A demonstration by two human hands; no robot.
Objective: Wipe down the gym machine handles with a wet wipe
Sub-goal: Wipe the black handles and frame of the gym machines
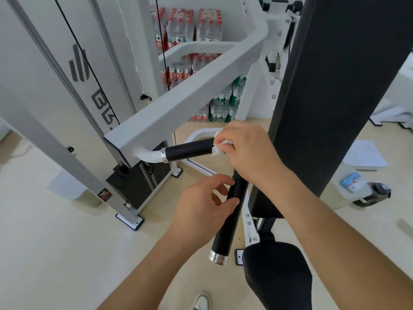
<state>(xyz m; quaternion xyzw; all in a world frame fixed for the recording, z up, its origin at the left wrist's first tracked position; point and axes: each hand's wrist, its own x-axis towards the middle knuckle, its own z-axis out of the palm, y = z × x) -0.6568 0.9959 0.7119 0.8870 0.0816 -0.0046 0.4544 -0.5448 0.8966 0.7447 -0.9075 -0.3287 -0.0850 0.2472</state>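
Note:
A black horizontal handle (pixel 188 149) juts from the white machine arm (pixel 178 101) at mid frame. My right hand (pixel 248 151) grips the handle's right end, with a white wet wipe (pixel 220 146) bunched between its fingers and the grip. A second black handle (pixel 230 218) with a chrome end cap hangs down below it. My left hand (pixel 205 204) has its thumb and fingers curled round the upper part of that lower handle.
A tall black back pad (pixel 330 104) stands to the right, with a black seat (pixel 277 274) below. The weight stack frame (pixel 73 108) and cable sit at left. Stacked water bottle packs (pixel 192 27) line the far wall. A wipes packet (pixel 352 181) lies at right.

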